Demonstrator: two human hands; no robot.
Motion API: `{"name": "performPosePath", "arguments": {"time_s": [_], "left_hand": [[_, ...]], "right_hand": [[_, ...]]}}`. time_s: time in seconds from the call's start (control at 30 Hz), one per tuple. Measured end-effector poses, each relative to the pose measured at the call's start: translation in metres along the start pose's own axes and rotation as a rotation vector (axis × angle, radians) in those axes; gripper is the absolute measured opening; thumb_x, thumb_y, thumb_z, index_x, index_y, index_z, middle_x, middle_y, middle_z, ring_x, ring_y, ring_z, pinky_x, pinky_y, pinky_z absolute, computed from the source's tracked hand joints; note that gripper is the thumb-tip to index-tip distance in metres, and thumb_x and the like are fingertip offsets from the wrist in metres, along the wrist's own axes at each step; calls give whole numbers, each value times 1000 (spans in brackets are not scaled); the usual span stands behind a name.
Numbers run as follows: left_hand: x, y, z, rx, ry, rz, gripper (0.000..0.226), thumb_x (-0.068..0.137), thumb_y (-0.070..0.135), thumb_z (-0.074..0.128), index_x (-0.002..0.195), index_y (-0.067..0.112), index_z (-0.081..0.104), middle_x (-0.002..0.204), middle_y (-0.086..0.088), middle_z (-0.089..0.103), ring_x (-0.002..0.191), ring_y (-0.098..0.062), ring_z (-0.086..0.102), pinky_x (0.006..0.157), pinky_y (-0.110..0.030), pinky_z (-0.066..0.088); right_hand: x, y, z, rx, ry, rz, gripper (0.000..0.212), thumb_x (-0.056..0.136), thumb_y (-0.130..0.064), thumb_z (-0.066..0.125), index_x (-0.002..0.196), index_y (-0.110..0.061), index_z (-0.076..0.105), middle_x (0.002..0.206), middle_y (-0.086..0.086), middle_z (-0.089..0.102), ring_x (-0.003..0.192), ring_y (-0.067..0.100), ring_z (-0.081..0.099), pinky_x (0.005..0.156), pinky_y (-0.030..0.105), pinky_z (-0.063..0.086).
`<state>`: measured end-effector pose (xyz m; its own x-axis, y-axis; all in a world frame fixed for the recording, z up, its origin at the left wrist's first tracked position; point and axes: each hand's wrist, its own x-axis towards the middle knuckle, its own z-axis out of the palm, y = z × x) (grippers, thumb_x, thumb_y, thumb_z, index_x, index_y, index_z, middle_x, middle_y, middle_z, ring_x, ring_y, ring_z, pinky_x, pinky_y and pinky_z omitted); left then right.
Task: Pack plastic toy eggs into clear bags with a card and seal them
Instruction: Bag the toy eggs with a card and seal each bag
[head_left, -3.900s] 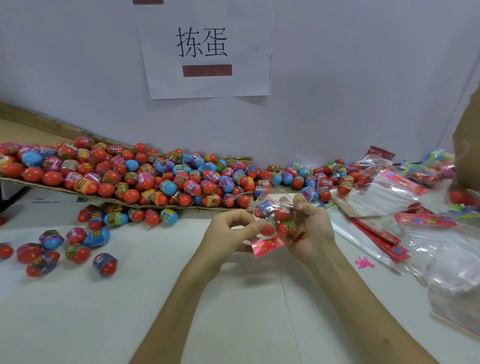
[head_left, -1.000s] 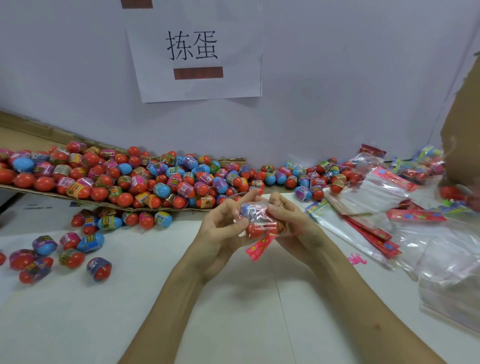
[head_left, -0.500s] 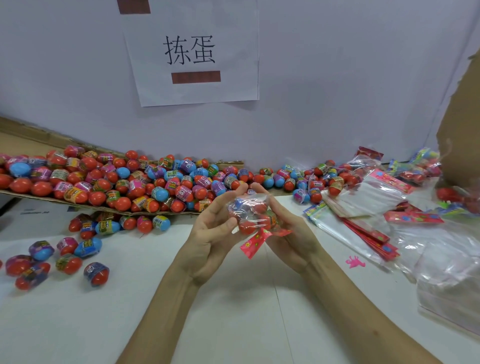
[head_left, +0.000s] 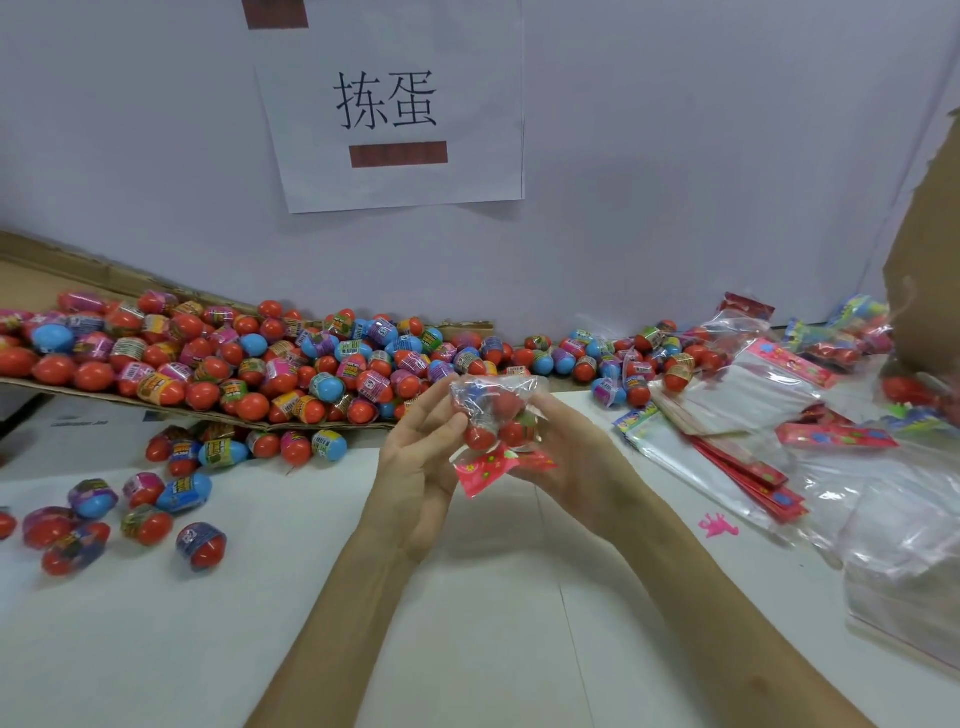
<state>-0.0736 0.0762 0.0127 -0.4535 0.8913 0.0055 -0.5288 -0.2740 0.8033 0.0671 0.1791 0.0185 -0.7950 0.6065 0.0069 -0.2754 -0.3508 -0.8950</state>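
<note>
A clear bag of toy eggs (head_left: 493, 415) is held up above the white table (head_left: 467, 623) between both hands, its pink card end (head_left: 480, 467) pointing down. My left hand (head_left: 415, 467) grips the bag's left side, thumb in front and fingers behind. My right hand (head_left: 571, 457) cradles the right side and underside, fingers curled behind it. A big heap of red, blue and pink toy eggs (head_left: 234, 364) lies on a cardboard sheet (head_left: 78, 397) at the back left.
Loose eggs (head_left: 140, 519) are scattered on the table at the left. Empty clear bags (head_left: 727, 405) and red cards (head_left: 748, 467) lie at the right, with filled bags (head_left: 841, 338) behind them. A brown cardboard box (head_left: 930, 260) stands at the far right. A paper sign (head_left: 389, 104) hangs on the wall.
The bag has been turned between my hands and lifted slightly; the card end now hangs below the eggs. Both hands have shifted their grip round the bag.
</note>
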Motion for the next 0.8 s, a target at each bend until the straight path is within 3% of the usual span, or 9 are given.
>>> {"name": "performPosePath", "arguments": {"time_s": [0.07, 0.17, 0.33, 0.4, 0.47, 0.5, 0.57, 0.67, 0.8], "left_hand": [[0, 1, 0, 20, 14, 11, 55, 83, 14, 69, 137, 19, 61, 129, -5, 73, 115, -23, 72, 86, -35, 63], [2, -2, 1, 5, 46, -9, 55, 80, 15, 71, 135, 18, 62, 127, -6, 73, 113, -24, 72, 86, -34, 63], [6, -5, -4, -20, 92, 5, 51, 77, 12, 73, 128, 15, 66, 120, -6, 76, 105, -21, 75, 81, -31, 63], [8, -6, -6, -17, 104, 34, 48, 75, 11, 74, 123, 15, 68, 112, -5, 77, 100, -19, 75, 76, -28, 62], [9, -8, -8, -4, 109, 62, 43, 73, 9, 75, 115, 15, 70, 105, -2, 77, 94, -17, 75, 72, -26, 61], [10, -9, -8, 7, 106, 72, 40, 73, 9, 75, 112, 16, 71, 102, -1, 78, 92, -16, 76, 70, -25, 61], [11, -10, -9, 21, 102, 84, 36, 74, 7, 75, 109, 16, 72, 99, 0, 78, 90, -15, 76, 69, -25, 60], [11, -10, -10, 11, 122, 75, 37, 74, 9, 75, 110, 17, 72, 104, -2, 78, 94, -17, 75, 72, -27, 61], [10, -9, -9, -55, 134, 23, 42, 76, 11, 72, 117, 17, 66, 115, -8, 76, 99, -21, 75, 92, -40, 60]], "right_hand": [[2, 5, 1, -142, 92, -41, 41, 94, -34, 71, 128, -13, 65, 115, 4, 75, 109, 29, 71, 84, 35, 59], [3, 6, 1, -106, 131, -54, 42, 87, -29, 77, 124, -12, 66, 113, 10, 76, 104, 29, 73, 81, 34, 60], [1, -1, 1, 31, 84, -6, 50, 77, -17, 61, 127, -12, 66, 121, 14, 72, 105, 27, 69, 86, 38, 57], [0, -2, 3, 88, 166, -23, 43, 81, -23, 65, 122, -11, 68, 118, 13, 71, 105, 26, 67, 90, 42, 54], [1, -1, 4, 15, 248, -21, 23, 94, -34, 60, 98, -21, 78, 100, 4, 73, 98, 19, 67, 89, 42, 54], [2, -1, 3, -46, 259, -22, 27, 98, -37, 57, 90, -25, 80, 93, 0, 74, 94, 15, 68, 89, 40, 55], [3, 0, 1, -138, 246, -9, 24, 100, -33, 59, 100, -17, 77, 96, 3, 74, 92, 14, 70, 86, 36, 57], [5, 2, -3, -155, 271, -7, 13, 99, -20, 65, 100, -8, 69, 98, 9, 76, 91, 19, 74, 75, 30, 58], [4, 4, -4, -77, 278, -31, 12, 93, -20, 71, 94, -7, 72, 98, 14, 76, 89, 23, 74, 74, 26, 59]]}}
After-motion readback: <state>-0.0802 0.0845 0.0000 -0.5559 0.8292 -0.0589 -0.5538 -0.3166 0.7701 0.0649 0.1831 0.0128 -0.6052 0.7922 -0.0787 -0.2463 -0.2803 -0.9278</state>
